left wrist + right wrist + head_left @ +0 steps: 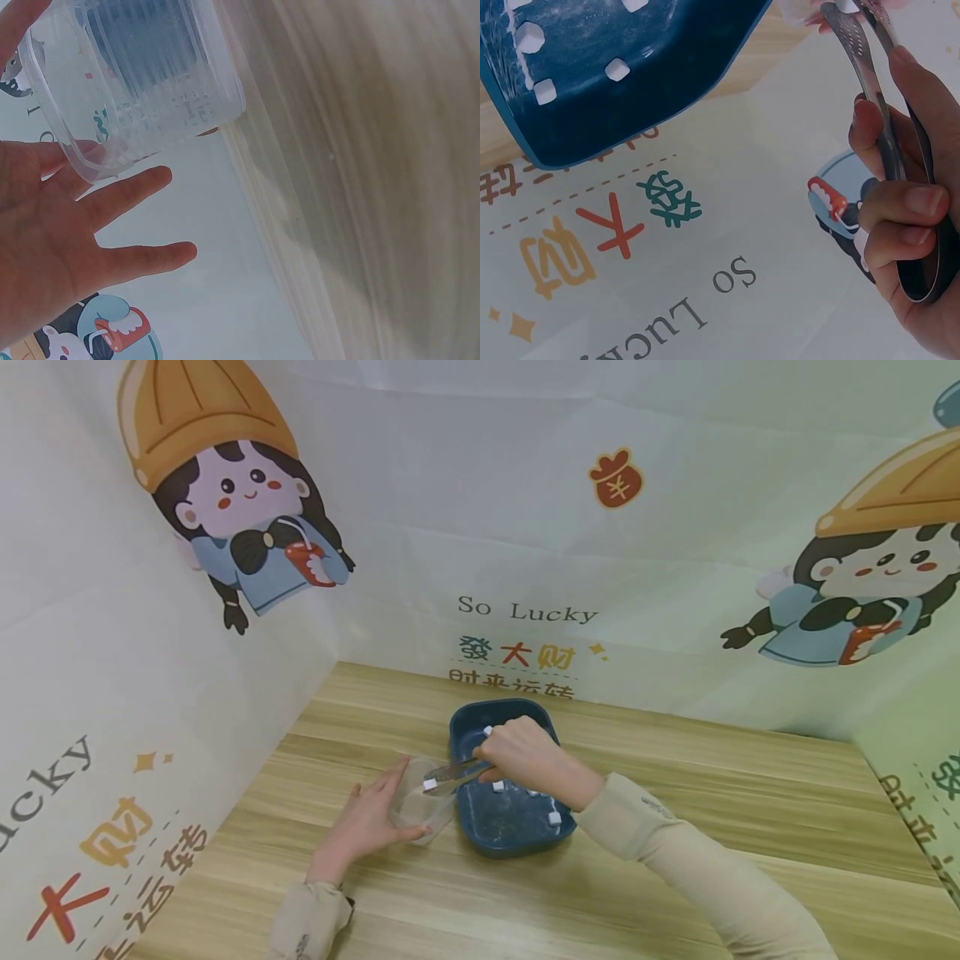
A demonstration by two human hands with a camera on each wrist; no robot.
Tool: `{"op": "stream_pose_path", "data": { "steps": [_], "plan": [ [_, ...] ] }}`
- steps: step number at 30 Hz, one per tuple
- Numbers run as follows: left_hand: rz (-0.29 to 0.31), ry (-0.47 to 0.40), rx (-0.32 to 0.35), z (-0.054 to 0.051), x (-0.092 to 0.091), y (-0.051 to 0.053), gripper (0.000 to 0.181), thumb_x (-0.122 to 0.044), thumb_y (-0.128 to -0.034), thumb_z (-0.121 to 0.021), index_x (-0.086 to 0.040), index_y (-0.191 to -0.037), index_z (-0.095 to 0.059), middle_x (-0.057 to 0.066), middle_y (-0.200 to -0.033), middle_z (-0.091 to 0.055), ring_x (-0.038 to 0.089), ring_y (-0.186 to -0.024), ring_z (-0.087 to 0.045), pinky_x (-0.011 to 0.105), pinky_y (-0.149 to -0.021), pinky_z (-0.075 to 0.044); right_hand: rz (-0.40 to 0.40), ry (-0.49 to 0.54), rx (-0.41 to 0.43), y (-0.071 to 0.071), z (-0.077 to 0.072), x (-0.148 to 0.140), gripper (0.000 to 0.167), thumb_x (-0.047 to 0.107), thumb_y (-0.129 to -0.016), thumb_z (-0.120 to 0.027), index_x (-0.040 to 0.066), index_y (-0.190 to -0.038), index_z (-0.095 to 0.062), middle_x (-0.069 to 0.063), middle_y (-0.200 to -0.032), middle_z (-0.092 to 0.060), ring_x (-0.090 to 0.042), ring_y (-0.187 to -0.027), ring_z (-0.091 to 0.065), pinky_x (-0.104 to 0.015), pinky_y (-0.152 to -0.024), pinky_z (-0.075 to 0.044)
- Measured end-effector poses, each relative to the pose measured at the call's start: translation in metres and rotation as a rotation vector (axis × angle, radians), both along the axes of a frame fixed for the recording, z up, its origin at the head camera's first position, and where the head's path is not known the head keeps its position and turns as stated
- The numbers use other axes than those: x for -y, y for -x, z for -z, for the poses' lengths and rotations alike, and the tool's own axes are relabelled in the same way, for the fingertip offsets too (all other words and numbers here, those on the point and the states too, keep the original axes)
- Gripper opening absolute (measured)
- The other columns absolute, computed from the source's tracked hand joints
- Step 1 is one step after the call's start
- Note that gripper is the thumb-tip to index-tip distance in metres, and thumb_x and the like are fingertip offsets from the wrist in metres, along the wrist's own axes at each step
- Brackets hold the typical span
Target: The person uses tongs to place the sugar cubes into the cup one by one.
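My left hand [363, 822] [60, 232] grips a clear plastic container [408, 806] [161, 109] between thumb and fingers; two other fingers are spread out beneath it in the left wrist view. My right hand [525, 756] [915, 210] holds metal tongs [468, 774] [889, 142], fingers curled round the handles. A white cube [430, 785] sits between the tong tips, over the container's opening. Right of the container is a dark blue basin [510, 843] [660, 101] with several white cubes inside, such as one cube [554, 818] near its right wall; my right hand partly covers the basin.
Both containers are on a wood-grain table [675, 785]. A pale printed cloth [420, 510] with cartoon figures and lettering rises behind the table and along its left and right sides.
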State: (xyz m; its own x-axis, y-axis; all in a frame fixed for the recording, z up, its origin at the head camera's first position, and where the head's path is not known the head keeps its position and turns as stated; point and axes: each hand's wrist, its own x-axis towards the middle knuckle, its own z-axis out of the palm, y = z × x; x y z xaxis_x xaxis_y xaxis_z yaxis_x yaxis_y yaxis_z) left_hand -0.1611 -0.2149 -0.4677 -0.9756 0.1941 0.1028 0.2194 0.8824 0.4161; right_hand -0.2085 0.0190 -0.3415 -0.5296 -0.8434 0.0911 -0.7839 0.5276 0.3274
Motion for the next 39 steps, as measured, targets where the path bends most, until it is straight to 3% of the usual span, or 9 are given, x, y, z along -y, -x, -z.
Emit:
{"op": "stream_pose_path", "data": {
  "steps": [12, 21, 31, 39],
  "plan": [
    [0.002, -0.003, -0.018, 0.000, 0.000, 0.000, 0.104, -0.052, -0.0619, -0.072, -0.007, -0.141, -0.022, 0.015, -0.141, -0.036, 0.035, -0.123, -0.042, 0.065, -0.099, -0.024, -0.009, 0.016, -0.014, 0.001, 0.003, -0.001, 0.025, 0.049, -0.071, -0.064, 0.025, -0.076, -0.068, 0.007, -0.060, -0.062, -0.005, -0.042, -0.039, -0.018, -0.037, -0.017],
    [0.005, -0.005, -0.006, 0.002, 0.001, 0.001, 0.105, -0.054, -0.0620, -0.072, -0.008, -0.142, -0.021, 0.015, -0.142, -0.035, 0.035, -0.124, -0.041, 0.065, -0.100, -0.023, 0.000, 0.031, -0.006, 0.001, 0.001, -0.004, 0.027, 0.049, -0.071, -0.065, 0.025, -0.082, -0.069, 0.008, -0.062, -0.064, -0.005, -0.042, -0.040, -0.018, -0.037, -0.017],
    [0.005, 0.000, 0.002, 0.002, 0.001, 0.000, 0.106, -0.055, -0.0622, -0.071, -0.009, -0.142, -0.020, 0.014, -0.142, -0.035, 0.035, -0.124, -0.041, 0.065, -0.100, -0.022, 0.023, 0.090, 0.036, 0.003, 0.002, -0.010, 0.028, 0.050, -0.070, -0.065, 0.023, -0.077, -0.068, 0.008, -0.052, -0.056, -0.005, -0.040, -0.027, -0.019, -0.038, -0.012],
    [0.006, 0.003, 0.003, 0.002, 0.001, 0.000, 0.106, -0.056, -0.0624, -0.070, -0.009, -0.142, -0.019, 0.014, -0.141, -0.035, 0.035, -0.124, -0.041, 0.065, -0.100, -0.023, -0.035, 0.160, 0.053, 0.002, 0.003, -0.014, 0.026, 0.045, -0.070, -0.068, 0.019, -0.071, -0.065, 0.007, -0.049, -0.052, -0.005, -0.038, -0.027, -0.018, -0.037, -0.013]
  ]
}}
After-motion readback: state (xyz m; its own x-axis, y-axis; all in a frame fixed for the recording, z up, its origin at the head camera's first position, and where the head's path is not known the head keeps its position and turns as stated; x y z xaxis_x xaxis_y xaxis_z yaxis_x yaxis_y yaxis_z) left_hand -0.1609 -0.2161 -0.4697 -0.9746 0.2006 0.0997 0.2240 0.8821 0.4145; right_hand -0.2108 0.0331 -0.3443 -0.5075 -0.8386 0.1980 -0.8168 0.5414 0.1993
